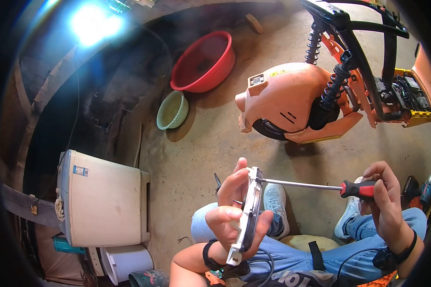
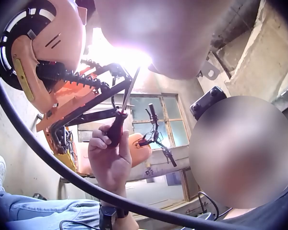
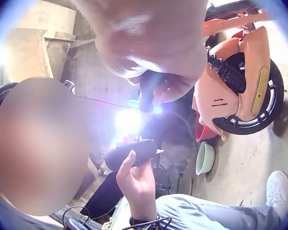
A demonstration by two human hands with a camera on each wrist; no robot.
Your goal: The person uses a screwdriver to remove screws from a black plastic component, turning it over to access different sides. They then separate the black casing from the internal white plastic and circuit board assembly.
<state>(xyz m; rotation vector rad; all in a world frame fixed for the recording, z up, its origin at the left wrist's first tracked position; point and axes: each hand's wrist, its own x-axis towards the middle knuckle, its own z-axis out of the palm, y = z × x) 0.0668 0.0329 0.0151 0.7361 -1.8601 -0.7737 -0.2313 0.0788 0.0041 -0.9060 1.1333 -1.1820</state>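
My left hand (image 1: 223, 221) holds a flat oval part (image 1: 250, 210) on edge, its back white with tabs at both ends and its other side dark. In the right wrist view the dark rounded side of this part (image 3: 129, 154) faces the camera, with the left thumb across it. My right hand (image 1: 389, 208) grips a screwdriver (image 1: 359, 189) by its red and black handle. Its long metal shaft runs level to the left, the tip right at the part's upper end. In the left wrist view the screwdriver (image 2: 116, 132) points upward, its tip lost in glare.
Ahead stands an orange scooter (image 1: 292, 100) with bare black frame and springs. A red basin (image 1: 203, 62) and a pale green bowl (image 1: 172, 111) lie on the floor. To the left are a large cream bin (image 1: 105, 198) and a white bucket (image 1: 127, 263). A bright lamp shines upper left.
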